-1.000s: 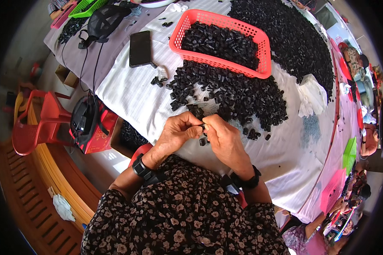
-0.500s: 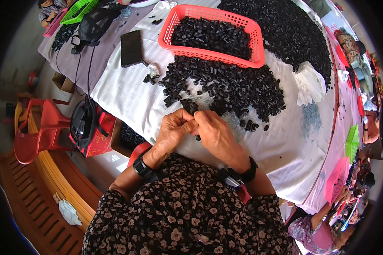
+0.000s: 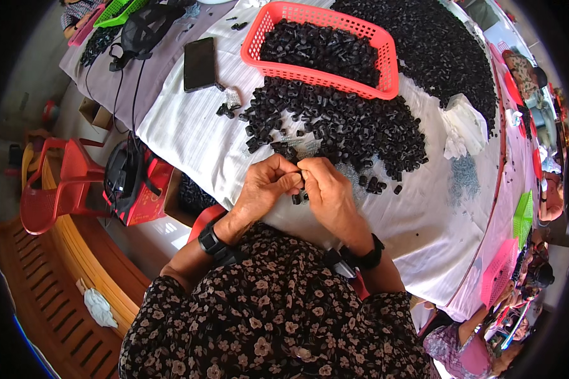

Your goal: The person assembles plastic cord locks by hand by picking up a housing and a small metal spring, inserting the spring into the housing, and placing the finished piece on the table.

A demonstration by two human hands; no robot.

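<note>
My left hand (image 3: 263, 186) and my right hand (image 3: 330, 193) meet fingertip to fingertip over the near side of the table. Pinched between their thumbs and forefingers is a small black plastic piece (image 3: 301, 179), mostly covered by the fingers. Just beyond the hands spreads a loose pile of short black tubular pieces (image 3: 348, 123). Small clear or silvery bits (image 3: 306, 148) lie among them, partly hidden. A few black pieces (image 3: 374, 186) sit apart, right of my right hand.
A coral-red perforated basket (image 3: 322, 83) full of black parts stands behind the pile. Beyond it lies a larger black heap (image 3: 423, 47). A phone (image 3: 200, 64), crumpled white plastic (image 3: 464, 124) and a patch of tiny grey-blue bits (image 3: 464, 177) rest on the white cloth.
Both hands remain pinched together, with the fingers turned slightly and the black piece showing more between them. The view has shifted a little, so the basket appears higher.
</note>
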